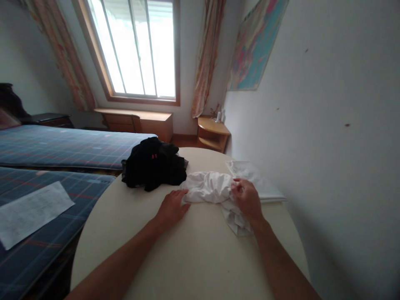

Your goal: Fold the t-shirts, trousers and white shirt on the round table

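A crumpled white garment (208,187) lies across the round cream table (193,258) in front of me; its exact kind does not show. My left hand (173,208) grips its left end between fingers and thumb, low against the tabletop. At the other end my right hand (249,201) pinches the bunched fabric, with a loose part hanging toward me below the wrist. Just beyond my right hand lies another white cloth (265,186), flatter and folded, partly hidden by that hand. A heap of black clothes (153,164) sits behind and left of my left hand.
To the left stand two beds with blue plaid mattresses (78,146); a printed paper sheet (34,214) rests on the nearer one. The white wall (337,175) is close on the right. A wooden corner shelf (214,127) and a low wooden desk (156,118) stand below the window.
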`<state>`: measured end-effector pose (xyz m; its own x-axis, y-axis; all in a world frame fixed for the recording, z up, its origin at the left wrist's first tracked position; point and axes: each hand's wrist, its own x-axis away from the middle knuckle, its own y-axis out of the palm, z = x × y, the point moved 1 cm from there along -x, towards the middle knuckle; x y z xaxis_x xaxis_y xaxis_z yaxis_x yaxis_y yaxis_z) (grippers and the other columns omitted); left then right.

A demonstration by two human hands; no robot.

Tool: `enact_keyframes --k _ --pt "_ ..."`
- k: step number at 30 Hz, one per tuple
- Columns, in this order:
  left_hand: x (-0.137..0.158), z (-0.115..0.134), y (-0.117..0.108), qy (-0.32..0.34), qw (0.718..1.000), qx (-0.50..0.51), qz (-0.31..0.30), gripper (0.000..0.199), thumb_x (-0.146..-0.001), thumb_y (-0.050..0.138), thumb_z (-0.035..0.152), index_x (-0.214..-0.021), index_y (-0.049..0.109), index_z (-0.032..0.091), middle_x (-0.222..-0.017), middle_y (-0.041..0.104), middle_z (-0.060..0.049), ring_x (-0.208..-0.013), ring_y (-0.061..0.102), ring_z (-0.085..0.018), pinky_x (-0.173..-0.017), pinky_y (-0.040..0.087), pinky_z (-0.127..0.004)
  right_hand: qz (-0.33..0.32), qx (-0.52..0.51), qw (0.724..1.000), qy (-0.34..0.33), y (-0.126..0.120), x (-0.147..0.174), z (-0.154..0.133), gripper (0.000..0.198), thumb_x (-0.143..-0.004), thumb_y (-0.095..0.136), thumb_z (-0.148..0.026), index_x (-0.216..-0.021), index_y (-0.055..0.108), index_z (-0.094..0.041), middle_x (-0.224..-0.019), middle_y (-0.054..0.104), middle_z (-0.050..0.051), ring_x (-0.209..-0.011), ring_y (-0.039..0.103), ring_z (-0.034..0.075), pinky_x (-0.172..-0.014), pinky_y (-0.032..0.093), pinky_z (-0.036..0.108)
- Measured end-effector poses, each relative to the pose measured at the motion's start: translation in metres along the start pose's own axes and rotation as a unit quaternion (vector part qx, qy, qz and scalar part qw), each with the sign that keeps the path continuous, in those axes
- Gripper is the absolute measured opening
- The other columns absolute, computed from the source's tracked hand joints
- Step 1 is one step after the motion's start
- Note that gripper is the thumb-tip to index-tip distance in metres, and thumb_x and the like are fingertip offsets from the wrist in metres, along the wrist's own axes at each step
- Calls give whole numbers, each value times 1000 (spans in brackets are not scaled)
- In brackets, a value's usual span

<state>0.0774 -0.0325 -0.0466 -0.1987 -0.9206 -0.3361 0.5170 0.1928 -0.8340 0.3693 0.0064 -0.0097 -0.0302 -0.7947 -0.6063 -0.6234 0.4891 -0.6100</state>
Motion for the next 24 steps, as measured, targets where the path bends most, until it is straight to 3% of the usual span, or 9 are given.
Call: enact_keyframes --k 2,4,8,11,15,18,21,24 --pt "1 3 0 1 1000 2 -10 38 -82 59 13 -118 63 21 -119 69 -8 -112 61 -27 -102 43 -42 -67 -25 997 -17 3 3 -10 25 -85 54 -35 -102 64 -19 -112 70 10 -98 65 22 -89 47 34" --pt "-1 3 -7 15 1000 16 5 38 -76 53 4 -108 67 21 -112 70 -7 -107 62 -25 -101 43 -40 -151 -25 987 -38 5 5 -16 39 -85 56 -32 -122 59 -20 -106 72 7 -92 67 21 -84 48 32" --pt "-3 9 -27 22 998 35 55 33 -73 48 3 -93 65 23 -101 69 -4 -100 63 -21 -91 48 -33 -231 6 972 -29 1 6 -21 39 -95 45 -42 -121 65 -20 -69 70 0 -64 65 18 -67 45 28" --pt "2 19 -28 22 999 42 21 29 -81 53 14 -106 63 25 -108 69 -3 -99 65 -21 -88 50 -32 -226 39 973 -17 -1 6 -23 44 -97 41 -42 -129 60 -19 -58 65 -2 -55 62 18 -59 40 27" --pt "9 25 -15 24 998 29 -56 36 -84 63 34 -119 61 26 -117 70 -5 -104 67 -26 -91 50 -36 -231 100 968 -23 3 9 -26 57 -95 48 -45 -145 46 -17 -61 68 0 -58 64 19 -60 40 27" --pt "9 25 -11 40 995 36 -84 29 -85 58 23 -114 64 28 -113 72 -3 -102 68 -23 -90 49 -33 -228 123 966 -16 8 11 -25 43 -93 51 -44 -128 63 -22 -68 72 3 -65 67 21 -64 42 29" --pt "5 22 -17 28 998 46 -42 26 -85 50 13 -100 66 27 -103 73 0 -94 68 -20 -85 50 -30 -181 92 979 -8 7 9 -22 27 -92 54 -40 -100 74 -25 -75 74 4 -69 68 21 -68 44 29" --pt "-2 12 -25 -21 997 54 41 26 -87 45 13 -95 67 25 -102 71 -1 -93 67 -20 -86 50 -31 -48 38 998 -23 -4 4 -25 26 -91 54 -40 -94 73 -22 -86 74 6 -80 67 22 -78 46 32"
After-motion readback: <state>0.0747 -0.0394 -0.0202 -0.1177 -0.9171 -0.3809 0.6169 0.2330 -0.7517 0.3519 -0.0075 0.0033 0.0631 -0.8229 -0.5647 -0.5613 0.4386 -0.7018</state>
